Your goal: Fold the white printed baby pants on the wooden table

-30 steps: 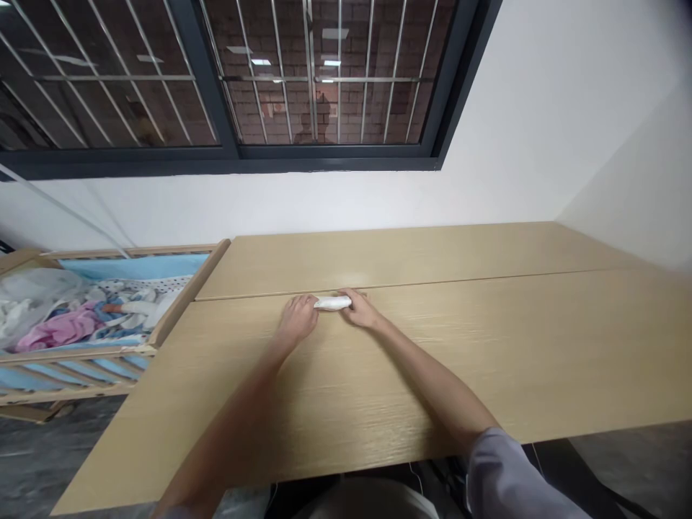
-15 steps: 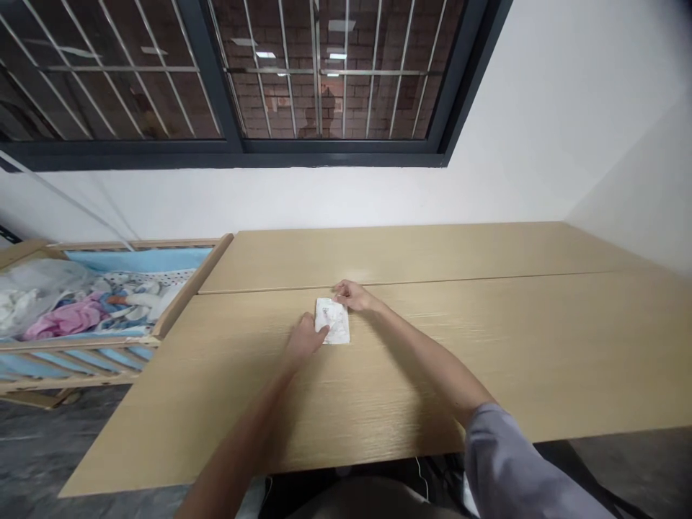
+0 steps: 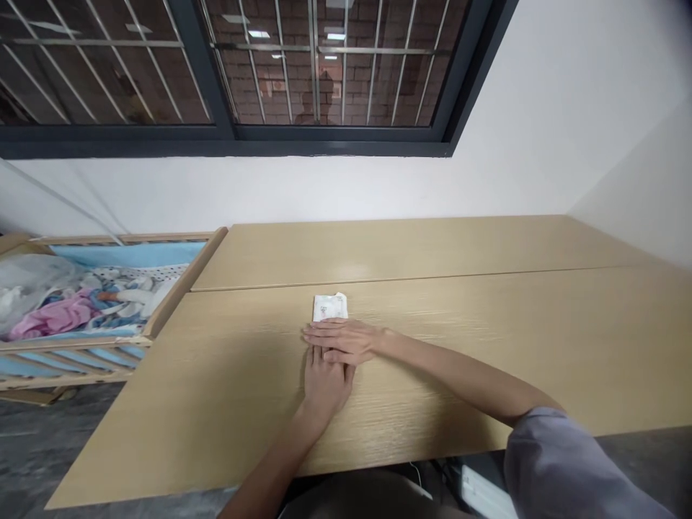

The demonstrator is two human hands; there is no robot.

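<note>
A small white packet [image 3: 330, 307] with faint printing lies flat on the wooden table [image 3: 486, 346]; only its far part shows. My right hand [image 3: 346, 339] rests flat across its near part, fingers stretched out to the left. Just nearer to me, my left hand [image 3: 326, 382] lies palm down with fingers pointing forward, their tips hidden under the right hand. Neither hand grips anything that I can see. Whether the left fingertips touch the packet is hidden.
A wooden crib [image 3: 184, 288] with blue lining stands against the table's left side. Pink cloth [image 3: 57, 315] and other fabrics lie inside it. Behind the table are a white wall [image 3: 346, 187] and a barred window [image 3: 335, 140]. A seam runs along the tabletop.
My right hand has let go of the packet's upper right corner and now lies flat over its near part. My left hand has released the left edge and moved nearer, fingers straightened.
</note>
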